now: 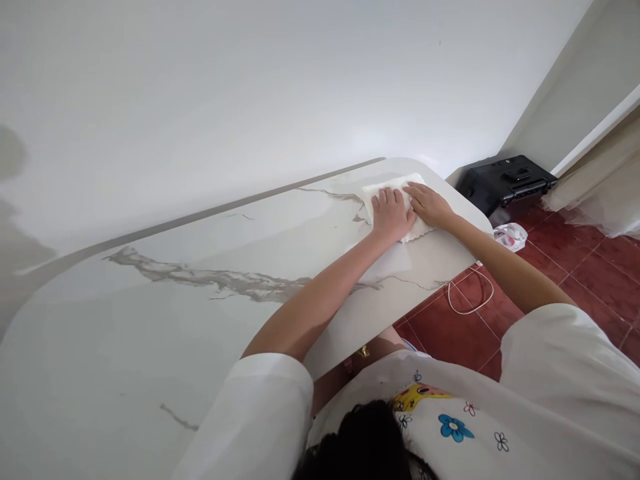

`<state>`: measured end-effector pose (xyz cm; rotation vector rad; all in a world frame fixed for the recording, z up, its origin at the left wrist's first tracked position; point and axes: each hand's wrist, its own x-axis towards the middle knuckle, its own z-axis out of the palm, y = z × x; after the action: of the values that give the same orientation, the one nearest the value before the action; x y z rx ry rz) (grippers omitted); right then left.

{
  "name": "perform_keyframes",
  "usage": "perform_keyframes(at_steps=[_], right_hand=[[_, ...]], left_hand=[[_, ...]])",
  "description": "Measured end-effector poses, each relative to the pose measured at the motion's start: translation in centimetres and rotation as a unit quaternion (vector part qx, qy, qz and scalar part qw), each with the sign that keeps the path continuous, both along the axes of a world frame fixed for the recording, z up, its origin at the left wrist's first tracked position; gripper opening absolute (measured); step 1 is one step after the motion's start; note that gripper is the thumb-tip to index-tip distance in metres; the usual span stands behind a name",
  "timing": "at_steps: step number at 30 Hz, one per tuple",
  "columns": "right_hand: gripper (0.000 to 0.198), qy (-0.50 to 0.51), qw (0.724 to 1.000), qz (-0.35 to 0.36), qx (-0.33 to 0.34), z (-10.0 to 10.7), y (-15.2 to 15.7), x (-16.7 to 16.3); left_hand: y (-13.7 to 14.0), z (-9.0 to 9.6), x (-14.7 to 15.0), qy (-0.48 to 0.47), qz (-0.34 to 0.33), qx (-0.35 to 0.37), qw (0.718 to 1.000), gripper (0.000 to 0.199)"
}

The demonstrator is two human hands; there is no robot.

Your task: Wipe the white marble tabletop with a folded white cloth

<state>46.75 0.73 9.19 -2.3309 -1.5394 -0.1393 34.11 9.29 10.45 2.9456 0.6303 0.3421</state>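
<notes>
A white cloth [369, 195] with a scalloped edge lies spread on the white marble-patterned table [280, 233], near its rounded far right end. On top of it my left hand [391, 212] rests palm down, its fingers a little apart and pressed against the fabric. Close beside, my right hand [429, 204] also lies on the cloth with its fingers stretched to the left, near my left thumb. Both hands are open, and neither is seen gripping the cloth. The palms' undersides are hidden.
A white wall [250, 87] runs along the table's far edge. Beyond the right end stands a black case [505, 179], with a white plastic bag [511, 236] and a white cable [470, 312] near the red tiled floor [575, 267]. A pale curtain [605, 177] hangs at right.
</notes>
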Motion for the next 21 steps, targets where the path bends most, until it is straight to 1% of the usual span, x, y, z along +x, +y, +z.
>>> perform_keyframes(at_steps=[11, 17, 21], right_hand=[[0.047, -0.001, 1.000, 0.002, 0.019, 0.3, -5.9, -4.7], [0.047, 0.002, 1.000, -0.011, 0.025, 0.5, -9.2, -7.5], [0.046, 0.002, 0.999, -0.022, 0.039, 0.3, -10.8, -9.5]], left_hand=[[-5.3, 0.8, -4.3, 0.036, -0.027, 0.042, 0.998, 0.062], [-7.8, 1.1, -6.6, 0.043, -0.054, 0.043, 0.997, 0.062], [-9.0, 1.3, -8.5, 0.044, -0.068, 0.039, 0.996, 0.062]])
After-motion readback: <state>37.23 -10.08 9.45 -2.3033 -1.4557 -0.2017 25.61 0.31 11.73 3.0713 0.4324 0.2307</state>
